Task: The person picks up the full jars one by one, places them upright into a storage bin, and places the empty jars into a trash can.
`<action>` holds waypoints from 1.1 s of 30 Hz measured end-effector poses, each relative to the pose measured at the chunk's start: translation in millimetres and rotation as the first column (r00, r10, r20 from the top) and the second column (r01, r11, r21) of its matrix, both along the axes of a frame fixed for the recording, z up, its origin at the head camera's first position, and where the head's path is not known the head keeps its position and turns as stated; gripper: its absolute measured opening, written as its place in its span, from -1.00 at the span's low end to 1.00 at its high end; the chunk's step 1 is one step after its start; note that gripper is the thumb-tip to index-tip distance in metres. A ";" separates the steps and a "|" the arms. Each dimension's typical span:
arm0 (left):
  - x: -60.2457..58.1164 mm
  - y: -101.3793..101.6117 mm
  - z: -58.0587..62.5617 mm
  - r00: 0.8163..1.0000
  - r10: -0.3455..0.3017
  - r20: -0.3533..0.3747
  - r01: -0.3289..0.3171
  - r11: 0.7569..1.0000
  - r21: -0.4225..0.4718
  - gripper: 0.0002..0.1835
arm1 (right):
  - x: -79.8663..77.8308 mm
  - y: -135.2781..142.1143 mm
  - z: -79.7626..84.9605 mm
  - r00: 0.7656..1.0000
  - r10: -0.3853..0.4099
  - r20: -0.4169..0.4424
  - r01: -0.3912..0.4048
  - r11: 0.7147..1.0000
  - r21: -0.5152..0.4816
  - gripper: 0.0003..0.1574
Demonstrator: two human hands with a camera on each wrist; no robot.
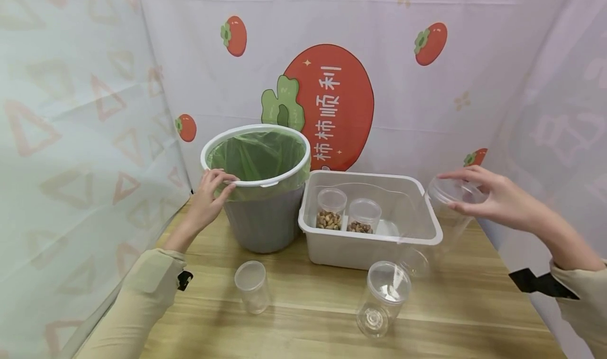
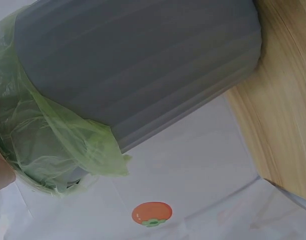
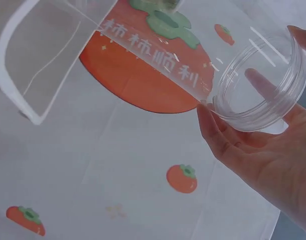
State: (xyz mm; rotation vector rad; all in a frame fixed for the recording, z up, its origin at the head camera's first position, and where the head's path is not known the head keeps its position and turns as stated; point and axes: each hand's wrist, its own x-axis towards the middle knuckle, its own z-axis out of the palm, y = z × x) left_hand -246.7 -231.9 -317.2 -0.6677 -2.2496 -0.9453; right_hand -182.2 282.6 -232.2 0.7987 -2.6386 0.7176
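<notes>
My left hand [image 1: 211, 193] grips the near left rim of a grey trash can [image 1: 265, 224] lined with a green plastic bag [image 1: 248, 161]. In the left wrist view, only a bit of that hand [image 2: 1, 172] shows at the edge. At the right, my right hand [image 1: 493, 195] holds a clear plastic jar [image 1: 452, 191] around its top end. The jar slants down and left past the corner of the white bin [image 1: 367, 248]. Its threaded-looking rim [image 3: 255, 121] lies between my thumb and fingers in the right wrist view.
Two lidded clear jars of nuts, one at the left [image 1: 330, 211] and one beside it [image 1: 364, 216], stand in the white bin. Nearer on the wooden table [image 1: 313, 317] stand a small clear jar [image 1: 253, 290] and a larger one [image 1: 383, 296]. Printed curtains surround the table.
</notes>
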 end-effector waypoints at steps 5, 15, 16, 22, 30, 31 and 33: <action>0.3 0.4 -1.0 1.000 -0.004 0.003 0.004 1.000 0.000 -0.87 | -8.5 -11.0 14.0 0.999 -0.030 0.019 0.031 0.997 -0.071 -0.39; 1.7 0.7 -3.5 1.000 0.006 0.022 -0.005 1.000 -0.004 -0.87 | -33.1 -39.2 29.8 0.993 -0.102 0.061 0.110 0.981 -0.160 -0.38; 1.9 0.7 -4.0 1.000 0.005 0.020 -0.004 1.000 -0.004 -0.87 | -35.6 -42.7 31.3 0.993 -0.099 0.057 0.107 0.980 -0.170 -0.38; -0.3 0.7 -4.8 1.000 -0.009 -0.001 0.009 1.000 0.000 -0.88 | -50.9 -64.3 43.2 0.997 -0.082 0.012 0.083 0.971 -0.223 -0.39; 0.0 0.1 -2.5 1.000 -0.010 -0.022 0.010 1.000 0.002 -0.89 | -67.6 -96.6 58.3 0.998 -0.058 0.000 0.055 0.951 -0.305 -0.37; 0.0 0.1 -2.5 1.000 -0.012 -0.024 0.012 1.000 0.000 -0.88 | -69.5 -100.7 60.1 0.998 -0.062 -0.003 0.057 0.946 -0.319 -0.38; -0.3 0.3 -2.4 0.999 -0.016 -0.028 0.016 1.000 -0.001 -0.88 | -73.2 -109.3 64.1 0.998 -0.068 -0.003 0.063 0.939 -0.339 -0.38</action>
